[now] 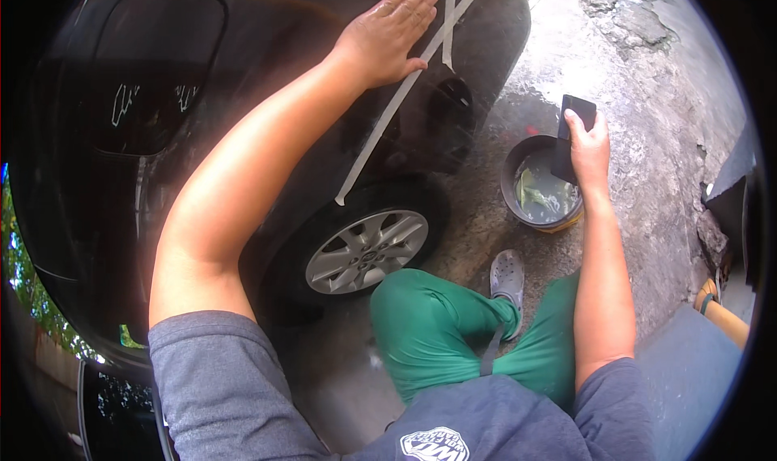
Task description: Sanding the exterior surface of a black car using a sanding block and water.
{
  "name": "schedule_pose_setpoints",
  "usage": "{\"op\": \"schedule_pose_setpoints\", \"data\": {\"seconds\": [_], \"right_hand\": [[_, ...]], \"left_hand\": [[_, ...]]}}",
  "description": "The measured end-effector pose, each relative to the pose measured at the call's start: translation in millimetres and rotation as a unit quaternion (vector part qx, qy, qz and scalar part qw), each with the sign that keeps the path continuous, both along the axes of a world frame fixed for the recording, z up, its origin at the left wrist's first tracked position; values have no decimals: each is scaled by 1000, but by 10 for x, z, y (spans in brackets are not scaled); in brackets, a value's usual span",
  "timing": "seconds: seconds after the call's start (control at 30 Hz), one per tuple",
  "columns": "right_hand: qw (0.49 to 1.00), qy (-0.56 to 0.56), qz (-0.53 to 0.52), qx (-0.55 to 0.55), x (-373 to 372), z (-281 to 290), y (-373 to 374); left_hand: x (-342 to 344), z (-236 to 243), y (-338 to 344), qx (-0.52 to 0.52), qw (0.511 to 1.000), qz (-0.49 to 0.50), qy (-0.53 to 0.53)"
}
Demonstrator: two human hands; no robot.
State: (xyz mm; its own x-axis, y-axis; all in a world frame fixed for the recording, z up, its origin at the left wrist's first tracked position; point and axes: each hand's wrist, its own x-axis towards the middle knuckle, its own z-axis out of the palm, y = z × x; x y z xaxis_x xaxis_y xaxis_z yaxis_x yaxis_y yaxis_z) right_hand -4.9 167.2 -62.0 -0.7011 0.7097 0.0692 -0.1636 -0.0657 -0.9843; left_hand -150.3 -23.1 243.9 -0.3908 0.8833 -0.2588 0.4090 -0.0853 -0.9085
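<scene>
My left hand (388,36) lies flat on the side of a black car (324,129), fingers stretched out and holding nothing. Its thumb reaches a long strip of masking tape (380,129) that slants down toward the wheel. A shorter piece of masking tape (449,24) crosses it near the fingertips. In my right hand (589,149) is a thin, dark rectangular pad (578,105), gripped between thumb and fingers; its exact kind does not show. The pad is over the right edge of a dark bucket (511,178) of cloudy water, where something pale greenish shows.
Below the tape is the car's wheel (368,252) with a silver spoked rim. My knees in green trousers (429,323) and a grey clog (507,275) are close to it. Rough concrete (647,178) spreads to the right, with a grey sheet (688,380) at the lower right.
</scene>
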Motion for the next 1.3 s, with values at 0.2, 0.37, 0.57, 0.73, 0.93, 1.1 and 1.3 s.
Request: {"op": "schedule_pose_setpoints", "data": {"seconds": [0.2,0.37,0.57,0.73,0.93,1.1,1.3], "right_hand": [[1000,-11,12,-15,23,-19,48],[1000,-19,16,2,44,-15,82],[997,-38,15,69,88,27,114],[995,-77,-4,69,126,31,186],[992,-112,-2,55,37,17,189],[993,-111,7,24,-30,71,93],[991,-132,9,15,-86,104,15]], "left_hand": [[203,-30,-366,0,996,12,-92],[493,-17,-658,-17,993,52,-101],[932,77,-1091,-40,986,109,-121],[1038,130,-1193,-53,979,143,-135],[737,99,-858,-65,985,101,-121],[432,4,-495,-82,989,67,-107],[22,-20,-6,-51,996,2,-70]]}}
